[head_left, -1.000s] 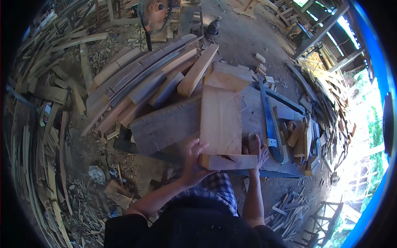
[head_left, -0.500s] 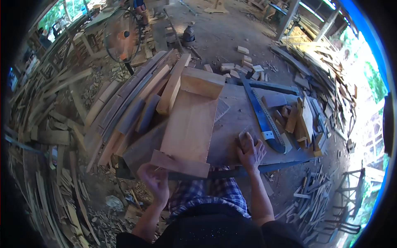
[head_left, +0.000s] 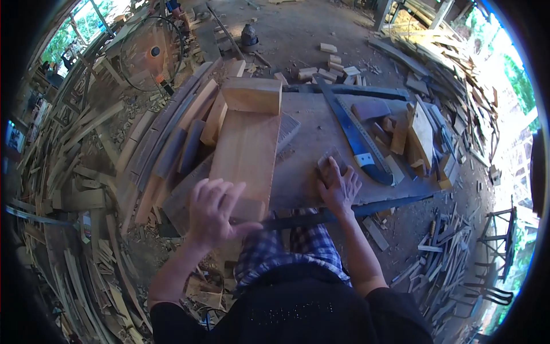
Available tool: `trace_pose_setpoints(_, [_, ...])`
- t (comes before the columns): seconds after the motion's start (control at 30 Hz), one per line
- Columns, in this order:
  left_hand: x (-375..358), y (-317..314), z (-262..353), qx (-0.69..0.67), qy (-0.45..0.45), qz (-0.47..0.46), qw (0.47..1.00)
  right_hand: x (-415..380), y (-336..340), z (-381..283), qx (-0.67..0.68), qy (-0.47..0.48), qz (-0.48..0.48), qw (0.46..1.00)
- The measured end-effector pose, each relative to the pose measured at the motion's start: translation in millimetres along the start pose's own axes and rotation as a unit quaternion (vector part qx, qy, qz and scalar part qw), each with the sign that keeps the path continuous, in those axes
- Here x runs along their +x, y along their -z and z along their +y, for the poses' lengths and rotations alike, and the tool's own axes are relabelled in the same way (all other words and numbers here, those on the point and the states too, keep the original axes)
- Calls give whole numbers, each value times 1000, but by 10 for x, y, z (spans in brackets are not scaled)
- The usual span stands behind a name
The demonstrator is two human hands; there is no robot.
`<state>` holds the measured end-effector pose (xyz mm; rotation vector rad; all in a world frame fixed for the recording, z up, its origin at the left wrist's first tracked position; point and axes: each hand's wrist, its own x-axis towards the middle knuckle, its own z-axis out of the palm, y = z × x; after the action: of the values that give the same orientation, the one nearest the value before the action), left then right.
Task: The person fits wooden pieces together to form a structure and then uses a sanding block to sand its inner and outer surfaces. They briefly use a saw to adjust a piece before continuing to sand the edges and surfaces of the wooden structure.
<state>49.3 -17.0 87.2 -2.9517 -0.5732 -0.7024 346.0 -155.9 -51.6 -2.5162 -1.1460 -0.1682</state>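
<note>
And here, holds the left hand (head_left: 215, 212) over the near left corner of the long board (head_left: 243, 152), palm down, fingers bent and spread, thumb stretched out to the right. Lines those fingers and thumb up around the near block (head_left: 249, 209) at the board's close end; impossible to tell from this view whether touching it or just above. Over to the right, keeps well off the long board with the right hand (head_left: 339, 186), half curled, fingertips down on a small flat block (head_left: 329, 156) on the worktop (head_left: 309, 120).

Runs away from the body with the long board, up to an upright end block (head_left: 252, 96) across its far end. Meets a ribbed piece (head_left: 288, 133) at the right edge, then bare worktop as far as the right hand. Past that hand, comes quickly to a long dark blue tool (head_left: 348, 127), lying aslant, and offcuts (head_left: 399, 137) beyond. On the left, crowds close with stacked beams (head_left: 166, 152), leaving little room along that side. Nearest the body, runs out at the worktop's dark front edge, just ahead of the checked shorts (head_left: 315, 246).
</note>
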Motion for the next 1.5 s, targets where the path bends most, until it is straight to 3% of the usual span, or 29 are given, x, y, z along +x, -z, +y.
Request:
trace_pose_setpoints(0.3, [26, -155, -94, 28, 15, 43, 999, -6, 3, 26, 27, -18, -2, 999])
trace_pose_setpoints(0.4, [92, -103, -182, 1, 33, 129, 991, -17, 19, 44, 29, -12, 1, 1000])
trace_pose_setpoints(0.5, [56, 38, -203, -111, 127, 190, 967, -22, 52, 55, 42, -8, 12, 999])
trace_pose_setpoints(0.63, [-88, 131, -132, -243, 169, 249, 922, -41, 30, 83, 61, -1, 20, 998])
trace_pose_setpoints(0.73, [-267, 174, -50, -424, 244, 255, 834, -101, 101, 139, 97, -1, 35, 995])
trace_pose_setpoints(0.77, [-331, 120, -23, -514, 282, 269, 764, -115, 134, 179, 128, -7, 41, 991])
trace_pose_setpoints(0.8, [-376, 72, -5, -515, 284, 280, 759, -127, 111, 269, 123, 4, 43, 992])
trace_pose_setpoints(0.87, [-290, 135, 164, -583, 402, 275, 651, -118, 94, 399, 383, -104, 65, 916])
trace_pose_setpoints(0.9, [-262, 161, 197, -577, 390, 233, 679, -134, 131, 444, 444, -120, 88, 884])
trace_pose_setpoints(0.93, [-224, 114, 266, -579, 388, 238, 676, -150, 203, 474, 441, -114, 89, 886])
trace_pose_setpoints(1.0, [-123, -42, 388, -674, 438, 234, 547, -216, 351, 556, 604, -154, 58, 780])
trace_pose_setpoints(1.03, [-329, -465, 240, -765, 422, 210, 439, -252, 540, 487, 636, -160, 51, 753])
trace_pose_setpoints(1.07, [-272, -612, 288, -771, 417, 208, 435, -275, 565, 516, 632, -158, 58, 757])
trace_pose_setpoints(1.13, [-84, -877, 562, -693, 469, 252, 485, -346, 619, 594, 615, -158, 53, 771])
trace_pose_setpoints(1.27, [51, -1626, 740, -710, 461, 289, 446, -464, 924, 536, 599, -171, 20, 782])
trace_pose_setpoints(1.33, [55, -2108, 703, -727, 378, 266, 508, -448, 938, 571, 575, -165, 30, 801])
trace_pose_setpoints(1.37, [69, -2227, 687, -730, 378, 268, 502, -450, 975, 534, 576, -171, 28, 799])
trace_pose_setpoints(1.43, [110, -2469, 635, -720, 329, 230, 566, -397, 1034, 483, 562, -166, 26, 810])
trace_pose_setpoints(1.47, [130, -2690, 568, -724, 329, 232, 560, -349, 1052, 461, 557, -164, 26, 814])
trace_pose_setpoints(1.5, [115, -2944, 497, -692, 342, 232, 592, -311, 1061, 435, 534, -137, 34, 834])
